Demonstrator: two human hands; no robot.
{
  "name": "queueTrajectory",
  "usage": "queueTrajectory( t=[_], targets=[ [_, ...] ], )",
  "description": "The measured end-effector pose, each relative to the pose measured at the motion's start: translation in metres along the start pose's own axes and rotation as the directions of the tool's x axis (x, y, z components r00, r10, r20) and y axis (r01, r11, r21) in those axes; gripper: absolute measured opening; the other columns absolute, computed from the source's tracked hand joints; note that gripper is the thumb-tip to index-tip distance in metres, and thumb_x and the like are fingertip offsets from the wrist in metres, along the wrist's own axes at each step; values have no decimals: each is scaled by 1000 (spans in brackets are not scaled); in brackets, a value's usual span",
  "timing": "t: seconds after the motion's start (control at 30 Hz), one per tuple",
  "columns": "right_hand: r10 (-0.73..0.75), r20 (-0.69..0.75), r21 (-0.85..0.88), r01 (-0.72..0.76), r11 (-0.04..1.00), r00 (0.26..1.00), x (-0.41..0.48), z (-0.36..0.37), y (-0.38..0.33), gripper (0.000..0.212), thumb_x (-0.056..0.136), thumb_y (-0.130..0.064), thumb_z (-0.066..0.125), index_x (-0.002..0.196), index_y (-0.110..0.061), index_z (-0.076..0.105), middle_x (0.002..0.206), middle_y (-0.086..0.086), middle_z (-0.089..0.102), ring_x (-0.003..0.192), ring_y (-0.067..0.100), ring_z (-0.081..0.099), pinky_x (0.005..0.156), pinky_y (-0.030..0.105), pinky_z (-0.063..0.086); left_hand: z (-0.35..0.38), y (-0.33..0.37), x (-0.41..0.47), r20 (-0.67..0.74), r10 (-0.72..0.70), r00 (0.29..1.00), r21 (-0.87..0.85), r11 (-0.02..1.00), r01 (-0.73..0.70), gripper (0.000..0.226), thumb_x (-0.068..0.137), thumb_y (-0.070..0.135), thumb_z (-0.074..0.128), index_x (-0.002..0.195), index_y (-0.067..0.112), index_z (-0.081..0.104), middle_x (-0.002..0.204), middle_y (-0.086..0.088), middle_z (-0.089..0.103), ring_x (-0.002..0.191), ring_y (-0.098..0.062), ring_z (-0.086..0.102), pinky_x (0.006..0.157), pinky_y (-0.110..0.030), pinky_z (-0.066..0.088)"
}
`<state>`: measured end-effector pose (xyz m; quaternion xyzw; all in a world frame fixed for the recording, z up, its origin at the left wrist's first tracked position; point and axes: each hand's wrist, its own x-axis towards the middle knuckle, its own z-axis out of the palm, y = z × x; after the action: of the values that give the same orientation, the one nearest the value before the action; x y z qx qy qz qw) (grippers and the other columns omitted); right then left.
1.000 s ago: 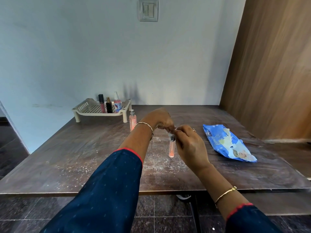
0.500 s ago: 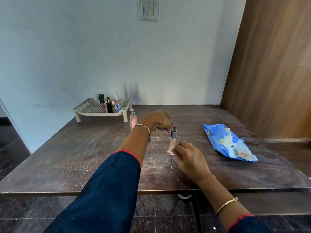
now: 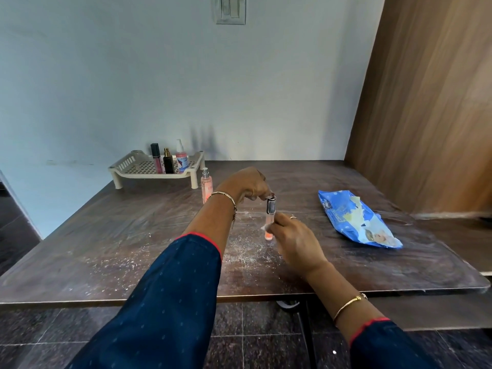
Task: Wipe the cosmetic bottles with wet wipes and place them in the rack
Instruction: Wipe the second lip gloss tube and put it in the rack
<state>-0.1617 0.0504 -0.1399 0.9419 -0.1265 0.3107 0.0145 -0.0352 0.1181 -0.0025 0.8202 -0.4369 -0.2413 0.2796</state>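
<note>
A slim tube of orange liquid with a silver cap [image 3: 270,218] stands upright near the table's middle. My left hand [image 3: 246,185] pinches its cap from above. My right hand [image 3: 290,239] wraps the tube's lower part with a bit of white wet wipe [image 3: 265,228] showing at the fingers. The cream rack [image 3: 133,166] sits at the back left and holds a pink gloss tube [image 3: 157,162], a black bottle [image 3: 168,162] and a white pump bottle [image 3: 181,159]. A pink spray bottle [image 3: 206,183] stands on the table beside the rack.
A blue wet-wipe pack [image 3: 354,218] lies to the right. White powder is scattered on the dark wooden table [image 3: 106,235] near the hands. A wooden panel [image 3: 426,102] stands at the right and a wall behind.
My right hand has slid down from the tube's cap to its lower part. The silver cap now shows, with my left hand still pinching the top.
</note>
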Motion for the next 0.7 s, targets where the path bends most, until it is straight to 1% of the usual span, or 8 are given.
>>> queueTrajectory(
  t=[0.07, 0.17, 0.3, 0.37, 0.43, 0.5, 0.6, 0.7],
  targets=[
    [36, 77, -6, -36, 999, 996, -3, 7, 0, 12, 78, 2, 63, 84, -7, 67, 91, 5, 59, 69, 31, 60, 52, 39, 51, -1, 1, -2, -5, 11, 1000, 9, 1000, -11, 17, 85, 7, 63, 102, 6, 65, 92, -8, 58, 79, -19, 50, 51, -22, 37],
    [68, 125, 0, -69, 998, 990, -2, 9, 0, 10, 83, 2, 59, 82, -6, 66, 90, 4, 59, 73, 29, 60, 57, 37, 46, 0, 3, -6, -17, 25, 1000, 25, 999, -25, 7, 86, 6, 60, 93, 9, 60, 91, -7, 56, 67, -13, 48, 35, -13, 37],
    [60, 85, 33, -63, 997, 995, 5, 2, 0, 12, 77, 2, 66, 84, -8, 67, 88, 3, 61, 69, 29, 61, 54, 35, 47, 0, 3, -7, -25, 23, 999, 32, 999, -22, 7, 87, 8, 61, 93, 10, 60, 92, -6, 56, 67, -12, 50, 34, -13, 37],
    [65, -11, 66, -64, 996, 998, 10, -6, 0, 12, 76, 1, 70, 80, -8, 64, 81, 4, 59, 60, 28, 58, 47, 37, 47, 1, 2, -6, -27, 21, 999, 21, 1000, -20, 6, 86, 7, 61, 91, 10, 59, 92, -6, 57, 70, -13, 52, 40, -14, 40],
    [64, -118, 89, -54, 995, 991, 16, -16, 2, 12, 76, 1, 71, 78, -6, 63, 75, 5, 55, 53, 28, 52, 40, 36, 42, 1, 0, -4, -26, 5, 1000, 11, 1000, -5, 6, 86, 9, 61, 91, 9, 61, 93, -7, 59, 80, -18, 55, 60, -22, 42],
    [49, -205, 88, -32, 996, 978, 20, -23, 3, 12, 77, 2, 71, 77, -4, 61, 72, 6, 53, 49, 27, 47, 38, 34, 38, 1, 0, -4, -15, -15, 1000, 9, 1000, 15, 9, 85, 10, 62, 94, 8, 63, 97, -9, 61, 86, -20, 56, 74, -30, 42],
    [25, -307, 93, 4, 996, 951, 18, -24, 3, 7, 84, -4, 65, 78, -4, 61, 74, 7, 53, 53, 25, 47, 41, 33, 40, 2, -1, -4, -8, -22, 1000, -4, 1000, 22, 15, 86, 10, 61, 100, 6, 63, 102, -11, 64, 90, -20, 58, 79, -34, 44],
    [35, -398, 105, 7, 994, 917, 24, -26, 0, 17, 90, -14, 53, 83, -3, 64, 75, 8, 54, 57, 23, 48, 46, 33, 39, 3, -2, -3, -11, -31, 999, -33, 999, 31, 16, 88, 12, 61, 102, 5, 63, 102, -8, 64, 90, -18, 59, 81, -35, 45]
  ],
)
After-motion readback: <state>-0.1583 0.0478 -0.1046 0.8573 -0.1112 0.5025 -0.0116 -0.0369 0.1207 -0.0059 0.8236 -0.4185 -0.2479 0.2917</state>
